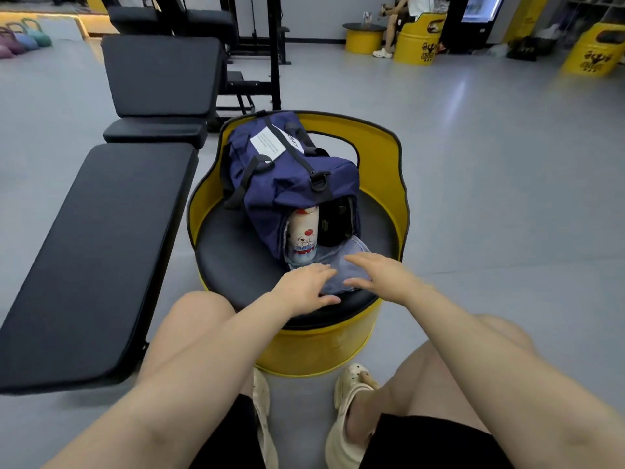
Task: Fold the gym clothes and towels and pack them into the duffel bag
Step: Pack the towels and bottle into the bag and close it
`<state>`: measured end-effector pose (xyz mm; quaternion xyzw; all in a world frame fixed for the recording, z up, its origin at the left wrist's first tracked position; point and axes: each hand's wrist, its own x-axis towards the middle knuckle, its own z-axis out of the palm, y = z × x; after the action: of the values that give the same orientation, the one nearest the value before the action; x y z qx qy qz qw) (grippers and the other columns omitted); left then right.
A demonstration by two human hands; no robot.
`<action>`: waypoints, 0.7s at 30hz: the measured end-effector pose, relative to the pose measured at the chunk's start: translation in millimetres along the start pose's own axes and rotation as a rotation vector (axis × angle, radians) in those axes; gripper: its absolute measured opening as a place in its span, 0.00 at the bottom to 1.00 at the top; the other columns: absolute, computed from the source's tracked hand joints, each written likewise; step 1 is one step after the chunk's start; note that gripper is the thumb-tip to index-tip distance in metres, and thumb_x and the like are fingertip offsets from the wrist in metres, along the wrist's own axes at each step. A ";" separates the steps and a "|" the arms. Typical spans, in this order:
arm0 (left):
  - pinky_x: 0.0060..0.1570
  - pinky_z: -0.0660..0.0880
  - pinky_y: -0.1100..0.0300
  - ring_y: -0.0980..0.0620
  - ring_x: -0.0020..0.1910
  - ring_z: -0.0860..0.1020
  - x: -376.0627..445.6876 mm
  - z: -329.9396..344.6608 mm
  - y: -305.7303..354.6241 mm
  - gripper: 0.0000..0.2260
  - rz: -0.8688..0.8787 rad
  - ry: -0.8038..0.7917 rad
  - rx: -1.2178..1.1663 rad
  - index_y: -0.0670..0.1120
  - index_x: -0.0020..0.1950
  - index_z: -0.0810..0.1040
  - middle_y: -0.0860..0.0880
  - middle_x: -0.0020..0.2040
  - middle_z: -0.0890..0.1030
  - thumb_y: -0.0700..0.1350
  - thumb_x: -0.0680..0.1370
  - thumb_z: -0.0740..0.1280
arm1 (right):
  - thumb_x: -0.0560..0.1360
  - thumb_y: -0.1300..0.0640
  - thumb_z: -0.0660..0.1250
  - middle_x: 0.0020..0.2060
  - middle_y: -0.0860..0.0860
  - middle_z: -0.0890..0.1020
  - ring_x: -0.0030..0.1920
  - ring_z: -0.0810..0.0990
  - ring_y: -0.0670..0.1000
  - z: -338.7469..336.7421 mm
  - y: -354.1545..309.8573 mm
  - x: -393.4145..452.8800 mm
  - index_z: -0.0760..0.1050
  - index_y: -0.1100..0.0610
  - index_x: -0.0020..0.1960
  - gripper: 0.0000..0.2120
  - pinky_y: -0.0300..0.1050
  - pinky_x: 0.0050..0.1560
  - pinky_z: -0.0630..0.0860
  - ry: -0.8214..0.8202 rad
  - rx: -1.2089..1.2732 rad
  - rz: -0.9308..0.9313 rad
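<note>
Now both hands, left hand [304, 286] and right hand [382, 275], fingers spread and empty, should lift the end flap [341, 265] beneath them over the duffel bag [291, 177].

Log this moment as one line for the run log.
hands: left hand and right hand open over grey flap | navy fabric duffel bag: end open, on yellow drum seat | cartoon-print bottle inside

A navy duffel bag [287, 170] with a white label sits on a yellow drum seat [389, 170], beside a white, seemingly bear-printed bottle [303, 236].
</note>
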<state>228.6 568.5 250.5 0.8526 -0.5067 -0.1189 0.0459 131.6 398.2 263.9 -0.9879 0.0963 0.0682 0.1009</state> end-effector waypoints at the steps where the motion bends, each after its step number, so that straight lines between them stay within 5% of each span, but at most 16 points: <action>1: 0.68 0.65 0.53 0.50 0.74 0.61 -0.4 8.4 1.8 0.30 0.000 -0.011 0.010 0.49 0.77 0.58 0.50 0.76 0.60 0.59 0.79 0.61 | 0.76 0.37 0.61 0.73 0.48 0.66 0.72 0.65 0.52 6.7 3.0 -2.8 0.60 0.49 0.75 0.32 0.50 0.68 0.67 -0.007 0.008 -0.005; 6: 0.72 0.57 0.54 0.49 0.77 0.52 6.8 37.5 5.9 0.27 0.007 -0.026 0.110 0.48 0.78 0.52 0.48 0.79 0.51 0.47 0.82 0.59 | 0.78 0.44 0.62 0.78 0.49 0.51 0.78 0.47 0.51 31.7 16.1 -8.1 0.50 0.51 0.79 0.35 0.45 0.75 0.45 -0.115 -0.206 -0.102; 12: 0.73 0.54 0.53 0.50 0.76 0.54 4.4 48.5 9.0 0.30 0.058 -0.029 0.147 0.48 0.77 0.54 0.49 0.78 0.55 0.30 0.78 0.58 | 0.79 0.52 0.62 0.78 0.48 0.51 0.78 0.45 0.51 44.9 22.1 5.8 0.50 0.50 0.78 0.33 0.47 0.76 0.42 -0.077 -0.267 -0.108; 16: 0.68 0.64 0.53 0.46 0.70 0.67 -0.2 43.1 2.4 0.28 0.015 0.042 0.028 0.50 0.75 0.60 0.49 0.73 0.66 0.31 0.78 0.56 | 0.80 0.62 0.58 0.73 0.52 0.67 0.74 0.61 0.54 44.3 18.6 10.3 0.65 0.54 0.73 0.22 0.49 0.74 0.54 0.071 -0.179 -0.106; 19: 0.51 0.72 0.52 0.43 0.59 0.75 -0.9 30.1 -4.5 0.19 -0.038 0.060 -0.036 0.50 0.67 0.68 0.49 0.64 0.75 0.35 0.79 0.56 | 0.78 0.62 0.59 0.57 0.50 0.80 0.60 0.75 0.55 37.6 17.7 14.0 0.77 0.53 0.60 0.15 0.51 0.59 0.73 0.230 -0.039 0.002; 21: 0.48 0.72 0.52 0.41 0.55 0.77 -0.5 18.8 -13.0 0.11 -0.094 0.104 -0.100 0.47 0.62 0.71 0.47 0.58 0.78 0.39 0.81 0.55 | 0.78 0.61 0.60 0.52 0.51 0.82 0.56 0.77 0.55 30.2 14.5 15.8 0.79 0.54 0.57 0.12 0.52 0.51 0.76 0.332 0.039 0.046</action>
<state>234.7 576.0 229.8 0.8771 -0.4564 -0.1017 0.1092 140.5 387.9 229.5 -0.9809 0.1357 -0.0954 0.1013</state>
